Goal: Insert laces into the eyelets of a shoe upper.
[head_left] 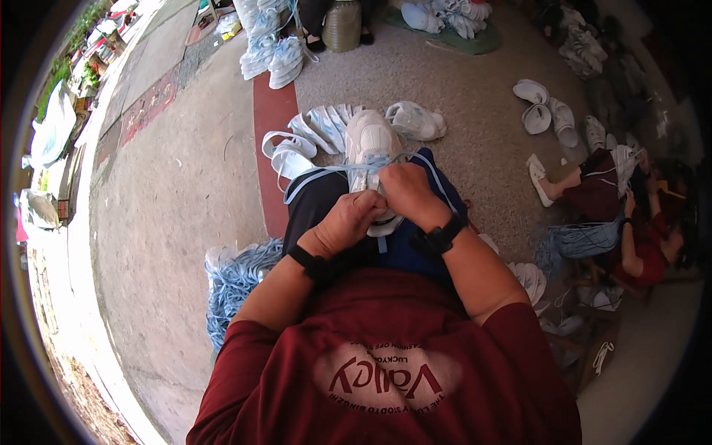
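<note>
A white sneaker [370, 137] lies across my lap, its toe pointing away from me. Light-blue shoelace [320, 173] crosses its front and trails loosely to both sides. My left hand [351, 219] is closed at the near end of the shoe, beside the tongue and collar. Right against it, my right hand [409, 194] is also closed, over the upper eyelets. The fingers of both hands pinch, but what lies between them is hidden. Just beyond the toe are a row of white shoes [323, 126] and another white sneaker [415, 121].
A heap of light-blue laces [236, 285] sits at my left. Stacked white shoes [271, 55] stand farther off, near a seated person's feet. More shoes [547, 111] lie on the floor at right, where another person [653, 237] sits with laces. A red stripe [273, 111] crosses the floor.
</note>
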A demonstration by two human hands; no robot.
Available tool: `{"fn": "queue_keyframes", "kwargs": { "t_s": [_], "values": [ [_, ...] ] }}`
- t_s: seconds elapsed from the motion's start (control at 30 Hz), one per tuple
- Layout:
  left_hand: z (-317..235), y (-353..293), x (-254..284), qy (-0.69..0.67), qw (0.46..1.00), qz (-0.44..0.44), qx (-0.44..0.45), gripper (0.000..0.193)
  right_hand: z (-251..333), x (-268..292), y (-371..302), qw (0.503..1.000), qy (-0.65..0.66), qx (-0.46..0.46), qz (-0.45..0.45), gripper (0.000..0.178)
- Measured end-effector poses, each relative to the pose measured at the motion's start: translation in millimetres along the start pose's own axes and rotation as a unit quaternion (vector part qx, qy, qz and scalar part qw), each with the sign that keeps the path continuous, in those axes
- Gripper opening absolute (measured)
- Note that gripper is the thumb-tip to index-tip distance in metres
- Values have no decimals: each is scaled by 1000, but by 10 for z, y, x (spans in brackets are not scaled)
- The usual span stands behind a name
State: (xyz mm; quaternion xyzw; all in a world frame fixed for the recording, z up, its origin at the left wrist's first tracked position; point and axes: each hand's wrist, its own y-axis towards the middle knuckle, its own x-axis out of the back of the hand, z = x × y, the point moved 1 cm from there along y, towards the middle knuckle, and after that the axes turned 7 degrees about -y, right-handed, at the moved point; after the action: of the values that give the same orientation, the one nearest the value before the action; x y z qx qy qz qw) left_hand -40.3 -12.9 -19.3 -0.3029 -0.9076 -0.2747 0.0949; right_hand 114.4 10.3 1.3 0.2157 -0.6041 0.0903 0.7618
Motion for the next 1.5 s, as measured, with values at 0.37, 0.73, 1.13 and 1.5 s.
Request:
{"fn": "queue_keyframes", "kwargs": {
  "t_s": [0.37, 0.73, 1.13, 1.5],
  "values": [
    [-94, 36, 90, 74, 993, -57, -67, 6, -109, -72, -191, 982, 116, -35, -142, 9],
    [234, 187, 89, 163, 963, -148, 158, 11, 13, -305, -181, 968, 79, -99, -217, 4],
    [306, -54, 487, 12, 952, -171, 253, 13, -98, -144, -339, 963, 233, -53, -125, 28],
    [253, -37, 448, -493, 768, -295, 281, 15, -307, -126, -507, 669, 676, -229, -207, 15]
  ]
}}
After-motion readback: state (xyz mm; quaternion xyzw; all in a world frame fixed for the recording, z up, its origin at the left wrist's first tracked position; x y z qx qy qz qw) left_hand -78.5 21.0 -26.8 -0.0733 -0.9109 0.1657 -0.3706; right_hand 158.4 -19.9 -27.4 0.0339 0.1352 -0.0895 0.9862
